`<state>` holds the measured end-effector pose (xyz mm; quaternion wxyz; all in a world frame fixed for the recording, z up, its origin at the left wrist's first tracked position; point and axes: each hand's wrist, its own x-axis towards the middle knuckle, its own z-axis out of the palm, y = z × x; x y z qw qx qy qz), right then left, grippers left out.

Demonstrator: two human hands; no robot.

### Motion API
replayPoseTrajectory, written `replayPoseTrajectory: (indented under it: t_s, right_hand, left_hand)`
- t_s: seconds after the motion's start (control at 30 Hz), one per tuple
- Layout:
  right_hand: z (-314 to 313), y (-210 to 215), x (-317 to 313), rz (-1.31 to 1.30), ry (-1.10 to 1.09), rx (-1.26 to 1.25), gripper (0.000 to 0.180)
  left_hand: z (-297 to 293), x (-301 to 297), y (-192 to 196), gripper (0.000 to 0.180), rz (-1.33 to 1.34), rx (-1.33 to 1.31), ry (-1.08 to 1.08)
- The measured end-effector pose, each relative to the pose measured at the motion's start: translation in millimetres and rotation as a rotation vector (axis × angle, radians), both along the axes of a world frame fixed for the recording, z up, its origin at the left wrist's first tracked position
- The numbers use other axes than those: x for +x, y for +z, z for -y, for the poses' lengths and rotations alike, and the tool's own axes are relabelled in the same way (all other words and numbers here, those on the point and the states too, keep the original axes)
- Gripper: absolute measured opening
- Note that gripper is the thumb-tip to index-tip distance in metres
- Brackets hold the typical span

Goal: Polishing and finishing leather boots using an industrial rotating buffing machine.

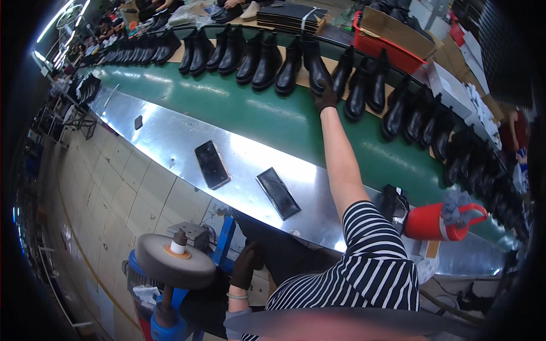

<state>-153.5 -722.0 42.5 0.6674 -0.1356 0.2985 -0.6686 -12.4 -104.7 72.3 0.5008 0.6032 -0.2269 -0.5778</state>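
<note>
My right arm reaches far across the green conveyor belt (239, 108). At its end my right hand (325, 98), in a dark glove, closes on the toe of a black ankle boot (314, 63). That boot stands in a long row, with another black boot (289, 68) to its left and one (342, 73) to its right. Low by my body is my left hand (247, 266), also gloved, just right of a round grey buffing wheel (175, 260) and apart from it. Its fingers blend into the dark glove, and I see nothing held there.
Two dark phone-like slabs (212, 165) (277, 193) lie on the shiny metal ledge (153, 149). A red container (432, 221) with a grey rag (459, 208) stands to the right. Behind the boots are a red crate (392, 48) and stacked dark sheets (290, 18).
</note>
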Motion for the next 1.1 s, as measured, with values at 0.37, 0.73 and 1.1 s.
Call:
replayPoseTrajectory:
  t_s: [0.37,0.73,1.1]
  right_hand:
    - [-135.3,97.6,-18.9,0.287,0.826,-0.673,0.039]
    - [-505.2,-36.0,151.8,-1.081,1.327,-0.771,0.046]
    - [-534.6,-47.2,179.8,0.37,1.851,0.426,0.074]
  left_hand:
    - [-11.5,15.6,10.2,0.038,-0.158,0.191,0.179]
    - [-53.4,36.4,-80.4,0.048,-0.506,-0.597,0.345]
    - [-70.5,83.9,-126.5,0.042,-0.236,-0.619,0.299]
